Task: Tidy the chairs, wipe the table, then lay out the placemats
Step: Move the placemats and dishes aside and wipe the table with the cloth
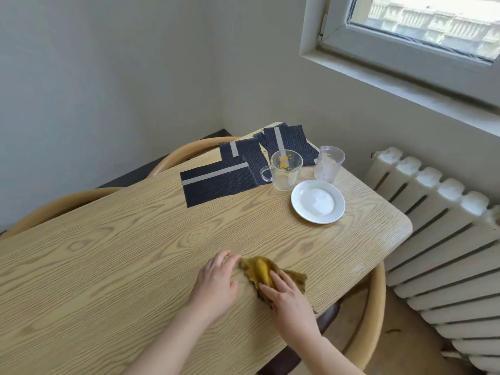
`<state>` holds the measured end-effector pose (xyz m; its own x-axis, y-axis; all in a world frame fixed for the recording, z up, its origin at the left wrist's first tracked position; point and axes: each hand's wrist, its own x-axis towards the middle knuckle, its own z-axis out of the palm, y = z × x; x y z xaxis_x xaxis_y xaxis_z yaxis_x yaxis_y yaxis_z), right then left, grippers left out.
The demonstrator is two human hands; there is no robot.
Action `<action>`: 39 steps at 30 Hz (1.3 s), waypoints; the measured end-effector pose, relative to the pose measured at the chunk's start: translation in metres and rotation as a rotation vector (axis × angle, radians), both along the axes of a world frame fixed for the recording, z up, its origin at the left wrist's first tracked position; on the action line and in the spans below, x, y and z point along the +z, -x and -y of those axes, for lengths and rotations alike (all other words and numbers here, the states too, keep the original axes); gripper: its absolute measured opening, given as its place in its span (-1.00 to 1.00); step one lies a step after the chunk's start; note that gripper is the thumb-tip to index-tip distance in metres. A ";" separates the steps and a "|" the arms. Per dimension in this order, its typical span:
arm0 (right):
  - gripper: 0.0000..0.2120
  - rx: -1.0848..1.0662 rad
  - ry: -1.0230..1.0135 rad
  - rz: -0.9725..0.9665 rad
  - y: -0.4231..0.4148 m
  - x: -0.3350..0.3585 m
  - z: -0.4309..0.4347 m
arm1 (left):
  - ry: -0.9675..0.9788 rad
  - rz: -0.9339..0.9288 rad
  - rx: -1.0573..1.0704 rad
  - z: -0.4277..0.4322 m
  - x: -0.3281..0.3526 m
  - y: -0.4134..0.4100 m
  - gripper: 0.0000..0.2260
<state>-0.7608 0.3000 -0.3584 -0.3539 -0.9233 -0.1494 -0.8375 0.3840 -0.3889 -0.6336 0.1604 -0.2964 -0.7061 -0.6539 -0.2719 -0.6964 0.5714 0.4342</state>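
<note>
A crumpled mustard-yellow cloth (263, 269) lies on the light wooden table (121, 253) near its right edge. My right hand (288, 296) presses flat on the cloth with straight fingers. Just left of the cloth, my left hand (216, 280) rests flat on the tabletop, fingertips touching the cloth's edge. Several dark navy placemats (219, 182) with a grey stripe lie overlapping at the table's far end. Curved wooden chair backs show at the far left (189, 152), at the left (59, 204) and at the right (376, 307), close against the table.
A glass mug (285, 170), a clear plastic measuring cup (328, 163) and a white plate (318, 201) stand at the far right of the table. A white radiator (443, 239) runs under the window (419, 31) on the right.
</note>
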 end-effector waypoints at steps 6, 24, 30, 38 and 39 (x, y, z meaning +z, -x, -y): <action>-0.48 0.262 -0.084 0.031 -0.026 0.021 0.005 | 0.019 0.007 0.037 0.004 0.010 -0.035 -0.51; -0.86 -0.141 -0.077 0.613 -0.084 0.051 0.040 | -0.086 -0.022 0.180 0.019 0.013 -0.129 -0.47; -0.85 -0.459 -0.055 1.381 -0.091 0.092 0.050 | -0.300 -0.152 0.210 0.022 0.033 -0.130 -0.31; -0.74 -0.687 -0.027 1.455 -0.073 0.123 0.031 | -0.421 -0.282 0.192 0.019 0.053 -0.114 -0.93; -0.73 -0.732 0.013 1.424 -0.069 0.125 0.029 | -0.430 -0.288 0.190 0.017 0.057 -0.112 -0.89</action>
<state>-0.6916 0.2705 -0.2335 -0.2857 -0.6294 -0.7226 0.5478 0.5114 -0.6620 -0.5215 0.1432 -0.2398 -0.6715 -0.6497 -0.3564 -0.5888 0.1758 0.7889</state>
